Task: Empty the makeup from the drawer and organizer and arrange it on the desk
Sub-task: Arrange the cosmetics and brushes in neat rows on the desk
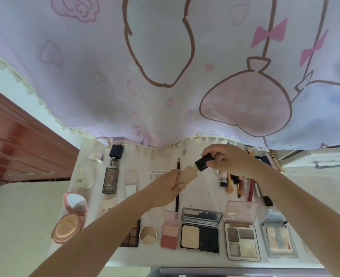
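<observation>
My left hand [170,183] grips a beige foundation bottle [187,173] held tilted above the desk [201,193]. My right hand [225,159] pinches the bottle's black cap [202,162], which sits at the bottle's neck. On the desk beneath lie open palettes: a pressed powder compact [200,235], a blush duo [170,233], an eyeshadow quad [242,241] and a round three-part concealer [148,235]. A black pencil [177,198] lies under my left hand.
A grey UNNY bottle [110,176] with a black cap stands at the left. A pink cushion compact [70,218] lies open at the desk's left edge. Brushes and pencils [245,182] lie at the right. A pink printed curtain [165,66] hangs over the desk's back.
</observation>
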`<action>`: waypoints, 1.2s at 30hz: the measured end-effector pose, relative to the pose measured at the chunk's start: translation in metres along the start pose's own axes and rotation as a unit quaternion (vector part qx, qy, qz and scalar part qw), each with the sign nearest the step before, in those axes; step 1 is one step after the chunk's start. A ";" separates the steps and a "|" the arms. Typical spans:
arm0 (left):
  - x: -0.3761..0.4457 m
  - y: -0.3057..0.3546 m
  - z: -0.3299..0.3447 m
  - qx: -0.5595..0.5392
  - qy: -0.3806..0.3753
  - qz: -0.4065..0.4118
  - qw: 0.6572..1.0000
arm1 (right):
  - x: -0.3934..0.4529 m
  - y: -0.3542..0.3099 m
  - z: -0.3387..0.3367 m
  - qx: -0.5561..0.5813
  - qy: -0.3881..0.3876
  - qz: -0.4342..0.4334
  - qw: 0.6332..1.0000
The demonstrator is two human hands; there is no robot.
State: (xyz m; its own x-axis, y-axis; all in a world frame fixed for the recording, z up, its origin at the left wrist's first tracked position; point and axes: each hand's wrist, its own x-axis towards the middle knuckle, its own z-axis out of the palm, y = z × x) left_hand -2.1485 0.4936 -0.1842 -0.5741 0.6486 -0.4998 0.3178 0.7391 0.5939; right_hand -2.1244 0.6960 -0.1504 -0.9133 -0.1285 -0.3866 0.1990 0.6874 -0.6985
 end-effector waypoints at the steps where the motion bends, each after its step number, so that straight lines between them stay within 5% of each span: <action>1: 0.003 0.000 0.002 -0.022 -0.012 -0.003 1.000 | 0.000 0.003 -0.002 0.011 -0.004 0.004 1.000; 15: 0.047 -0.002 0.036 -0.255 -0.067 -0.084 0.961 | 0.035 0.051 0.000 0.099 -0.001 0.102 0.990; 25: 0.069 0.001 0.058 -0.181 0.029 -0.186 0.965 | 0.079 0.069 0.022 0.116 -0.041 0.148 0.981; 36: 0.068 0.016 0.066 -0.097 0.031 -0.254 0.962 | 0.094 0.072 0.032 0.168 -0.074 0.169 0.968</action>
State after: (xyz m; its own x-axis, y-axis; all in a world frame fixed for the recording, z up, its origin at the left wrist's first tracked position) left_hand -2.1327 0.5612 -0.2506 -0.6636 0.1964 -0.7219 -0.1591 0.9058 0.3926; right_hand -2.1851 0.7108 -0.2562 -0.7194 -0.0557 -0.6923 0.6048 0.4398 -0.6639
